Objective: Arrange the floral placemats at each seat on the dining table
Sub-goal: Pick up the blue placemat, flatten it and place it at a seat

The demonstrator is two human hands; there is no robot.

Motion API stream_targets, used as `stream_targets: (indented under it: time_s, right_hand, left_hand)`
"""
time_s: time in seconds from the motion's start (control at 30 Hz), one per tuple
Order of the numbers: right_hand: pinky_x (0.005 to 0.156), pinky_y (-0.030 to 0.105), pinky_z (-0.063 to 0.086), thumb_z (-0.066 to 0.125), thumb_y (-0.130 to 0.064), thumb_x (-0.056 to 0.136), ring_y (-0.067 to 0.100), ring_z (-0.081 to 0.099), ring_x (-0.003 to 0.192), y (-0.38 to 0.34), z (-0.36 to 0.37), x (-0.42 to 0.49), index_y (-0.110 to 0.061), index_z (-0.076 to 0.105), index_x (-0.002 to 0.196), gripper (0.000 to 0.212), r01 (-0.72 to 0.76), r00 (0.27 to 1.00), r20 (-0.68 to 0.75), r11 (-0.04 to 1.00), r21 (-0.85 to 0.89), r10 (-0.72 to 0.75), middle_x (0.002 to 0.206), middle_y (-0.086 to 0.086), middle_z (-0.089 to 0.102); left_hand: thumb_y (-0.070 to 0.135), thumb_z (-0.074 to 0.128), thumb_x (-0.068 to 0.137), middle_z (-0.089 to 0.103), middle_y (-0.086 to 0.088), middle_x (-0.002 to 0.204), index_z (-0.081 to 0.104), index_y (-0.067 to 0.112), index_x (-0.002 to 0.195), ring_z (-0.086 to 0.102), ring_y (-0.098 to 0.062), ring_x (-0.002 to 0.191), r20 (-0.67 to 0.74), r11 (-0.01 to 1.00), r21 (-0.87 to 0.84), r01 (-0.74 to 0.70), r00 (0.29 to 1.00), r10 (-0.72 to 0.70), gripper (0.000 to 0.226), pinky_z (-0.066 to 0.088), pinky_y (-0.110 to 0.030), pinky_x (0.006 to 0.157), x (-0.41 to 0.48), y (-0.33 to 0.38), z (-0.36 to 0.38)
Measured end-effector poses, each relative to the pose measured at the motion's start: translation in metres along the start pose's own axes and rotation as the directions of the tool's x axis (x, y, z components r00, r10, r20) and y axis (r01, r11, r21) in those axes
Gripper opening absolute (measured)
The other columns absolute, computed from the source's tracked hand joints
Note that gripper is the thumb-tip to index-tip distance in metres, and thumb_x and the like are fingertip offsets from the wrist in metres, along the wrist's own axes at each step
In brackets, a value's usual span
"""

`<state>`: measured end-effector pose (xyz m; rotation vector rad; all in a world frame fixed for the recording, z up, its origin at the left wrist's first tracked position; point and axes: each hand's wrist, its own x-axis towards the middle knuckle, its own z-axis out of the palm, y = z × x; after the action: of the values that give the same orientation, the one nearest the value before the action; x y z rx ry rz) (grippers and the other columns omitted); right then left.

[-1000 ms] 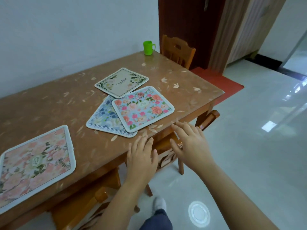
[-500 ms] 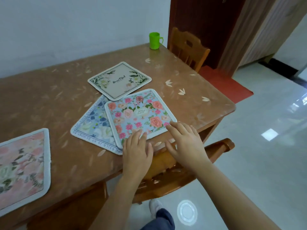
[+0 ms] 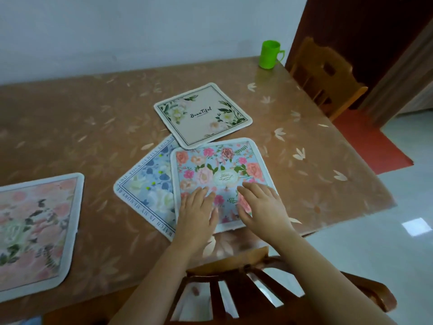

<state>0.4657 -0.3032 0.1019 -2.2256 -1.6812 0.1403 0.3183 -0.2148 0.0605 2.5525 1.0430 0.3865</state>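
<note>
A light blue placemat with pink and red flowers (image 3: 222, 167) lies near the table's front edge. My left hand (image 3: 198, 213) and my right hand (image 3: 261, 205) rest flat on its near half, fingers apart. It overlaps a blue and white floral placemat (image 3: 145, 188) on its left. A cream placemat with the word Beautiful (image 3: 202, 113) lies just behind them. A pink floral placemat (image 3: 35, 226) sits at the table's left, partly cut off by the frame.
The brown dining table (image 3: 316, 160) carries a green cup (image 3: 270, 54) at its far right corner. One wooden chair (image 3: 328, 76) stands at the right end, another (image 3: 257, 289) right below my arms. A red mat (image 3: 365, 139) lies on the pale tiled floor.
Both hands moved forward from the table's edge onto the pink-flowered blue placemat. That mat has turned and now lies squarer to the front edge. My view has moved closer.
</note>
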Motion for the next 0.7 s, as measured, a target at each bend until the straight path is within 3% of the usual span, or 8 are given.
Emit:
stream_targets:
  time_s: [0.13,0.3,0.47,0.6,0.7]
  right_hand:
    - [0.091,0.049,0.047,0.070,-0.020,0.075,0.032,0.060,0.106,0.011,0.020,0.008,-0.005,0.061,0.111,0.040,0.026,0.999,0.031,1.000,0.007,-0.027,0.112,0.014,0.065]
    - [0.093,0.046,0.044,0.069,-0.027,0.076,0.030,0.057,0.110,0.025,0.043,0.008,-0.008,0.060,0.113,0.043,0.044,0.992,0.118,0.999,0.015,-0.046,0.115,0.011,0.064]
    - [0.073,0.042,0.052,0.076,-0.031,0.067,0.031,0.062,0.094,0.030,0.058,0.000,-0.009,0.063,0.105,0.046,0.100,0.976,0.191,0.995,0.017,-0.102,0.102,0.010,0.066]
    - [0.086,0.043,0.045,0.070,-0.038,0.072,0.031,0.051,0.110,0.034,0.068,-0.006,-0.012,0.057,0.116,0.053,0.115,0.955,0.273,0.993,0.013,-0.114,0.119,0.010,0.057]
    - [0.085,0.045,0.047,0.075,-0.032,0.067,0.034,0.054,0.109,0.035,0.074,-0.008,-0.008,0.059,0.112,0.054,0.114,0.960,0.258,0.993,0.014,-0.114,0.117,0.015,0.059]
  left_hand:
    - [0.024,0.048,0.092,0.042,-0.011,0.140,0.046,0.007,0.129,0.030,-0.025,0.133,0.034,1.000,0.003,0.000,0.999,0.000,0.040,0.014,-0.039,0.111,0.000,-0.009,0.016]
    - [0.017,0.063,0.082,0.053,-0.015,0.129,0.056,0.005,0.118,0.043,-0.030,0.125,0.026,1.000,-0.002,0.009,1.000,-0.008,0.038,0.024,-0.046,0.106,-0.009,-0.011,0.036]
    - [0.019,0.064,0.078,0.054,-0.010,0.127,0.056,0.010,0.118,0.046,-0.028,0.122,0.051,0.998,-0.028,0.047,0.998,-0.046,0.042,0.034,-0.051,0.104,-0.021,-0.020,0.046]
    - [0.029,0.064,0.080,0.052,-0.010,0.130,0.054,0.011,0.123,0.044,-0.028,0.123,0.092,0.998,0.016,0.062,0.994,-0.063,0.048,0.033,-0.049,0.105,-0.027,-0.028,0.055]
    - [0.038,0.059,0.083,0.046,-0.010,0.136,0.050,0.013,0.128,0.036,-0.027,0.129,0.109,0.997,0.025,0.074,0.991,-0.076,0.052,0.025,-0.045,0.107,-0.030,-0.032,0.059]
